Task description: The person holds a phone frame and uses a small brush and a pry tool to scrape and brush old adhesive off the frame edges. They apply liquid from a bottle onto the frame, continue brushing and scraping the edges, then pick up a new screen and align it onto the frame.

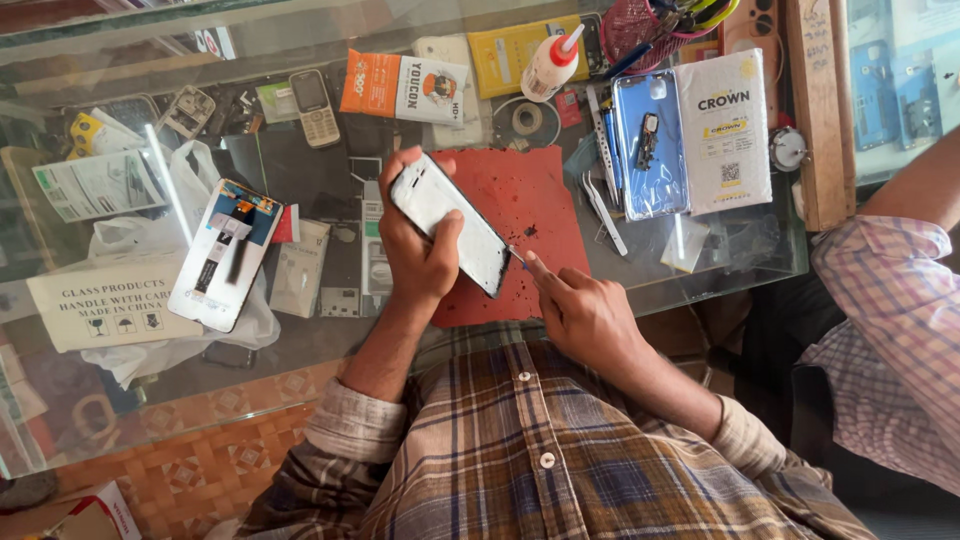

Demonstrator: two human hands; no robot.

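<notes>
Left hand [415,255] in closed grip around a white phone screen panel [450,222], held tilted at frame centre above the red mat [540,200] on the glass bench [700,270]. Right hand [580,310] pinched shut on a thin tool [516,256], its tip touching the panel's lower right edge. Opened phone [222,252] lies centre left on a plastic bag; glue bottle [552,62] at top centre, blue phone back cover [650,145] right of the mat.
</notes>
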